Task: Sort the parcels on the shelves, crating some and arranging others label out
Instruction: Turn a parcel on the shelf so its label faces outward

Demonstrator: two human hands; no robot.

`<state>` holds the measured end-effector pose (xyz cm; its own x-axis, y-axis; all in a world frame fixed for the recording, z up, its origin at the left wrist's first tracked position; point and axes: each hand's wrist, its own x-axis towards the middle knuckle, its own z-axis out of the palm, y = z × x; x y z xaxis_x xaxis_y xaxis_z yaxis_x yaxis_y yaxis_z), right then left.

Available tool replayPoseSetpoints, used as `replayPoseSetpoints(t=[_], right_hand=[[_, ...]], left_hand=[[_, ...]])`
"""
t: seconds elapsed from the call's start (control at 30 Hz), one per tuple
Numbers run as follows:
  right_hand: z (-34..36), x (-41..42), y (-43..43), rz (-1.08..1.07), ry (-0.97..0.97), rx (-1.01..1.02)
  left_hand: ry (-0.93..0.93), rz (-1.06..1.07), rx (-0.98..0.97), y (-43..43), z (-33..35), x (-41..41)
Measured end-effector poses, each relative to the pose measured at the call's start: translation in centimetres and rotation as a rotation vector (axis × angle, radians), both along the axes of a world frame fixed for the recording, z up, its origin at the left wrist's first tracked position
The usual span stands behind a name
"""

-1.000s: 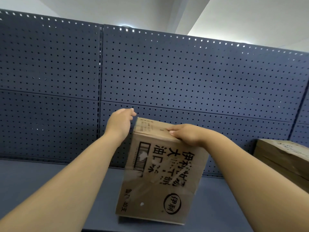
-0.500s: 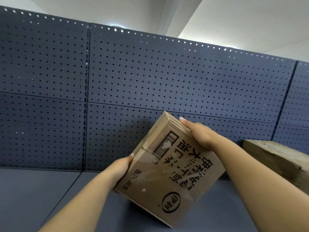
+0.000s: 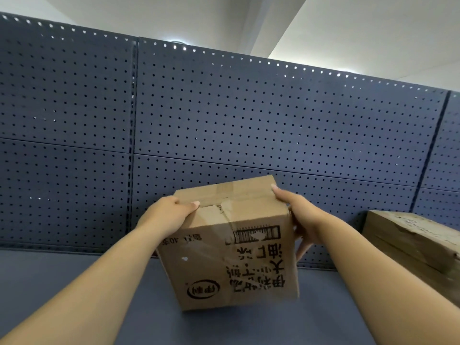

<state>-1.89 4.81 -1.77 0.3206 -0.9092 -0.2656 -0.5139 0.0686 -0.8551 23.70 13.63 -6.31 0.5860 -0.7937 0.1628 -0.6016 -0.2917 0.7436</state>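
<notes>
Head view: closed cardboard box (image 3: 231, 257) between left hand (image 3: 169, 215) and right hand (image 3: 301, 217)

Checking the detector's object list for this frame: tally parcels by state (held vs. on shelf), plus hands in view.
Parcels held: 1, the printed parcel, gripped by the left hand and the right hand
Parcels lying on the shelf: 1, the second parcel at far right
Hands: 2
Total: 4 (2 parcels, 2 hands)
</notes>
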Motion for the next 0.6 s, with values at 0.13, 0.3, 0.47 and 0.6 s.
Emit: replayPoseSetpoints(t=[0.13, 0.3, 0.47, 0.6], right_hand=[[-2.6, 0.5, -0.3, 0.026, -0.007, 0.091], [-4.8, 0.9, -0.9, 0.056, 0.002, 0.117], [-4.6, 1.3, -0.9, 0.010, -0.015, 0.083], [-3.5, 2.1, -1.8, -0.047, 0.150, -0.129]], left_hand=[[-0.240, 0.057, 0.120, 0.7, 1.4, -0.2], [-0.306, 0.085, 0.228, 0.7, 0.5, -0.3], [-0.322, 0.070, 0.281, 0.5, 0.6, -0.4], [-0.382, 0.044, 0.336, 0.3, 1.3, -0.4]])
